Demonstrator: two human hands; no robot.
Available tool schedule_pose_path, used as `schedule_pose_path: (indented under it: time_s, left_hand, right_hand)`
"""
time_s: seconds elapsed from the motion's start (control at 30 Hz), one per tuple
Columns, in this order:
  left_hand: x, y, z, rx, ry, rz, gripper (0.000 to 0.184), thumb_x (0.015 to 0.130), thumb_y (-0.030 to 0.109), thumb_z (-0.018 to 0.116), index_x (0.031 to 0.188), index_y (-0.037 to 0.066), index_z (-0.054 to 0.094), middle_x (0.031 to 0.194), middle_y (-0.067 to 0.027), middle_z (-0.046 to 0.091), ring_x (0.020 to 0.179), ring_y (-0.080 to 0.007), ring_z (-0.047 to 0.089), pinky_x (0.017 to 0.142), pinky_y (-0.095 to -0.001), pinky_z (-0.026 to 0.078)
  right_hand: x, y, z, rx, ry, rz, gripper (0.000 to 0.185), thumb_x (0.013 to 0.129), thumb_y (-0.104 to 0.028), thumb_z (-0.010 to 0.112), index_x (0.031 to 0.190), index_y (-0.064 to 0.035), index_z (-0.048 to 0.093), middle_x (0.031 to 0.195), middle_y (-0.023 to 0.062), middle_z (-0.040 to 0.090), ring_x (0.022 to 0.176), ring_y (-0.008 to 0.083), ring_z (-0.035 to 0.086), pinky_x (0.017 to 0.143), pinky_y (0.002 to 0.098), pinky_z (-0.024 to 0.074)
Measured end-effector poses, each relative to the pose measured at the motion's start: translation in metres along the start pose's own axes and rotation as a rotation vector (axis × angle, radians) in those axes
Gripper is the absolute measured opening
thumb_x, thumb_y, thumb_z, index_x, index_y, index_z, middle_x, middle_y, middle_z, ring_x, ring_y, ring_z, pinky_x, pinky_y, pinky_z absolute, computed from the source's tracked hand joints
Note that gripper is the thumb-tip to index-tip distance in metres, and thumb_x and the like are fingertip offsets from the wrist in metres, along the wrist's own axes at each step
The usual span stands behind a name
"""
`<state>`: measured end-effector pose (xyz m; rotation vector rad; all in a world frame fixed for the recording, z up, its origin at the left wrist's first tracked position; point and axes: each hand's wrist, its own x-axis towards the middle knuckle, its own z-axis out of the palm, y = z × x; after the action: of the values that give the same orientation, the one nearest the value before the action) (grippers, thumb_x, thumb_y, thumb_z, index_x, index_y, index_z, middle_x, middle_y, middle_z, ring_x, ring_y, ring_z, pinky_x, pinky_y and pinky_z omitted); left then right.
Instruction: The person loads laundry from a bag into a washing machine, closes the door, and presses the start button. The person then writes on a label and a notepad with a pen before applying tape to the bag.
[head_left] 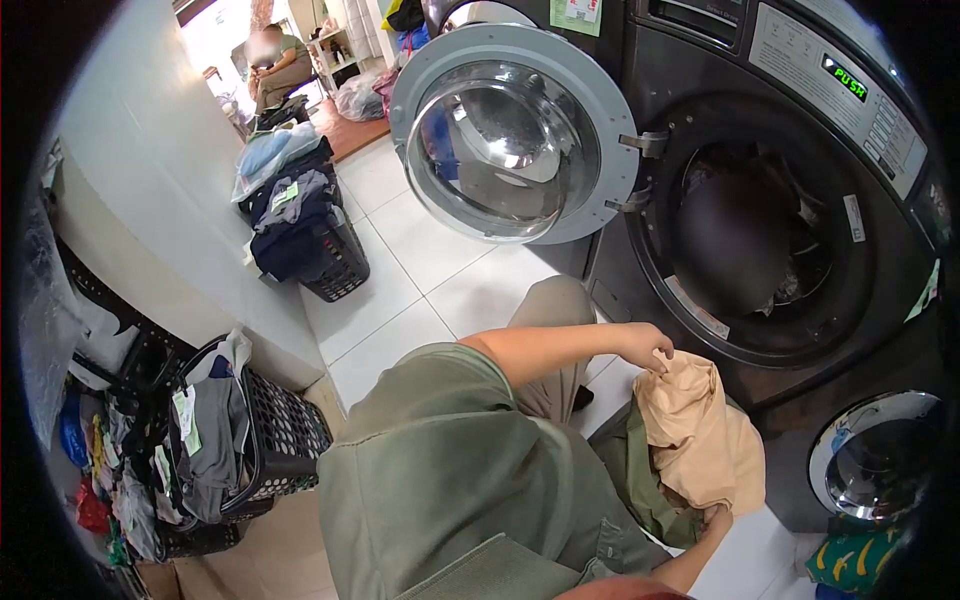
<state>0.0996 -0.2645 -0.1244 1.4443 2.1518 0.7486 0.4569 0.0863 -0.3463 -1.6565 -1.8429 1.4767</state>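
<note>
My left hand (645,346) is closed, pinching the top edge of a peach-beige cloth (700,425) that hangs in loose folds. Lower down, my right hand (716,522) grips the bottom part of the same cloth, its fingers partly covered by the fabric. An olive-green cloth (640,470) lies beside and under the beige one. Just beyond my hands is a dark front-loading washing machine (740,365), its round glass door (515,225) swung wide to the left. Dark, blurred contents (745,240) show in the drum opening. The machine's display (845,78) reads "PUSH".
Black laundry baskets heaped with clothes stand at the left wall (345,262) and lower left (290,430). A second round machine door (880,455) is at the lower right, near a green banana-patterned cloth (855,555). A person (285,70) sits beyond the doorway.
</note>
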Motion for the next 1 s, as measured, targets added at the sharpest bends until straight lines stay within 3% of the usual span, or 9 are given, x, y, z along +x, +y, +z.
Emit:
schedule_pose_path:
  time_s: [0.33, 0.53, 0.63, 0.7, 0.77, 0.83, 0.93, 0.97, 1.0]
  left_hand:
    - [0.002, 0.007, 0.0, -0.048, -0.033, -0.021, 0.043, 0.074, 0.037, 0.061, 0.106, 0.008, 0.056, 0.103, -0.0121, 0.059, 0.094, -0.028, 0.057, 0.078, -0.0346, 0.044]
    - [0.006, 0.01, 0.005, -0.068, -0.042, -0.006, 0.042, 0.073, 0.034, 0.062, 0.105, 0.008, 0.056, 0.103, -0.0113, 0.059, 0.091, -0.0261, 0.057, 0.078, -0.0349, 0.044]
    - [0.008, 0.01, 0.008, -0.077, -0.045, 0.007, 0.041, 0.073, 0.033, 0.063, 0.105, 0.008, 0.056, 0.101, -0.011, 0.06, 0.089, -0.025, 0.058, 0.077, -0.0342, 0.044]
    - [0.009, 0.013, 0.009, -0.127, -0.076, -0.041, 0.04, 0.073, 0.032, 0.063, 0.104, 0.007, 0.057, 0.099, -0.0112, 0.061, 0.088, -0.0248, 0.058, 0.077, -0.033, 0.045]
    - [0.014, 0.005, 0.018, -0.099, -0.088, -0.025, 0.04, 0.073, 0.031, 0.063, 0.104, 0.007, 0.057, 0.098, -0.0115, 0.061, 0.088, -0.0247, 0.058, 0.077, -0.0325, 0.045]
    - [0.026, 0.001, 0.036, -0.109, -0.115, -0.023, 0.038, 0.074, 0.031, 0.06, 0.103, 0.006, 0.058, 0.096, -0.0124, 0.061, 0.087, -0.0241, 0.058, 0.076, -0.0319, 0.045]
    - [0.056, -0.015, 0.087, 0.045, -0.141, -0.057, 0.031, 0.066, 0.026, 0.059, 0.092, 0.009, 0.063, 0.079, -0.0106, 0.064, 0.076, -0.0224, 0.061, 0.067, -0.0351, 0.047]
    - [0.063, -0.009, 0.096, 0.065, -0.126, -0.108, 0.031, 0.066, 0.023, 0.058, 0.095, 0.011, 0.062, 0.082, -0.0112, 0.064, 0.077, -0.0249, 0.061, 0.067, -0.036, 0.047]
    - [0.074, -0.004, 0.105, 0.136, -0.092, -0.168, 0.037, 0.068, 0.025, 0.058, 0.1, 0.008, 0.058, 0.089, -0.0135, 0.061, 0.081, -0.0271, 0.059, 0.072, -0.0364, 0.046]
  right_hand:
    - [0.005, 0.004, -0.001, 0.005, -0.019, -0.014, 0.031, 0.078, -0.029, 0.052, 0.092, -0.0016, 0.053, 0.072, 0.0092, 0.051, 0.051, 0.0204, 0.047, 0.035, 0.0332, 0.0314]
    - [-0.006, 0.0, 0.002, 0.099, 0.019, -0.234, 0.029, 0.078, -0.021, 0.05, 0.098, 0.0005, 0.054, 0.075, 0.0105, 0.055, 0.071, 0.0225, 0.055, 0.052, 0.0326, 0.0434]
    - [-0.039, -0.038, 0.003, -0.042, -0.065, -0.006, 0.033, 0.075, -0.015, 0.053, 0.104, 0.0012, 0.052, 0.091, 0.0133, 0.056, 0.082, 0.0223, 0.055, 0.066, 0.0323, 0.0456]
    - [0.018, 0.017, 0.009, 0.228, 0.072, -0.294, 0.052, 0.069, -0.006, 0.061, 0.118, -0.0006, 0.044, 0.105, 0.0154, 0.054, 0.092, 0.0258, 0.054, 0.07, 0.0282, 0.0477]
    - [-0.078, -0.076, 0.009, -0.488, 0.32, -0.834, 0.068, 0.062, -0.001, 0.065, 0.124, -0.0025, 0.039, 0.111, 0.0186, 0.052, 0.1, 0.0308, 0.052, 0.078, 0.0326, 0.0468]
    - [-0.039, -0.056, 0.013, -0.862, 0.158, -0.798, 0.041, 0.074, -0.019, 0.059, 0.11, -0.0005, 0.054, 0.11, 0.021, 0.053, 0.105, 0.0384, 0.046, 0.093, 0.0391, 0.0349]
    - [-0.058, -0.083, 0.032, -0.315, 0.129, -0.528, 0.032, 0.081, -0.024, 0.048, 0.095, 0.0032, 0.058, 0.089, 0.0224, 0.058, 0.079, 0.034, 0.057, 0.071, 0.0402, 0.0432]
    - [-0.056, -0.102, 0.025, -0.274, 0.045, -0.421, 0.035, 0.083, -0.025, 0.045, 0.101, 0.0031, 0.055, 0.094, 0.0214, 0.058, 0.086, 0.0303, 0.056, 0.076, 0.0378, 0.0416]
    - [-0.035, -0.089, 0.028, -0.193, 0.267, -0.63, 0.036, 0.084, -0.025, 0.044, 0.102, 0.0042, 0.054, 0.101, 0.0201, 0.056, 0.091, 0.0285, 0.052, 0.08, 0.0352, 0.0386]
